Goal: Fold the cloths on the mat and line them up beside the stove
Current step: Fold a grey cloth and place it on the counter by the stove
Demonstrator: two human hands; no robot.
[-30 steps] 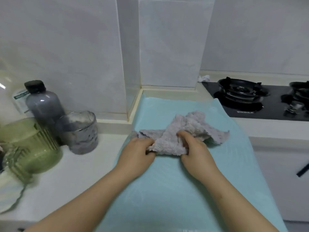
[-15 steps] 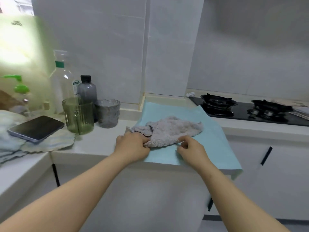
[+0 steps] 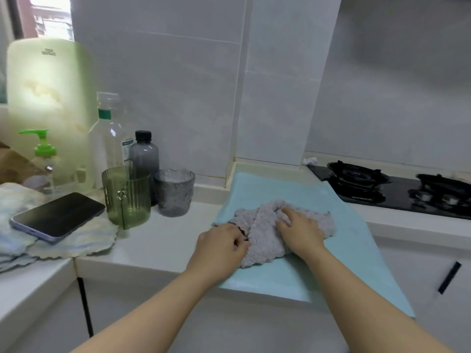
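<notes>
A fluffy grey-lilac cloth (image 3: 262,240) lies crumpled on the light blue mat (image 3: 280,278), which hangs over the counter's front edge. My left hand (image 3: 221,247) has curled fingers that pinch the cloth's left edge. My right hand (image 3: 300,230) rests flat on top of the cloth, fingers pointing to the upper left, and hides its middle. The black gas stove (image 3: 362,179) sits on the counter right of the mat. A pile of pale blue-and-cream cloths (image 3: 76,243) lies at the far left of the counter.
A phone (image 3: 58,217) lies on the pale cloths. A green ribbed cup (image 3: 126,197), a grey glass (image 3: 174,192), a dark bottle (image 3: 144,154), a clear bottle (image 3: 109,133) and a soap pump (image 3: 44,154) stand left of the mat. The tiled wall runs behind.
The view has pulled back and up. My right hand has left the cloth's front edge and now lies on top of it. My left hand stays at the left edge.
</notes>
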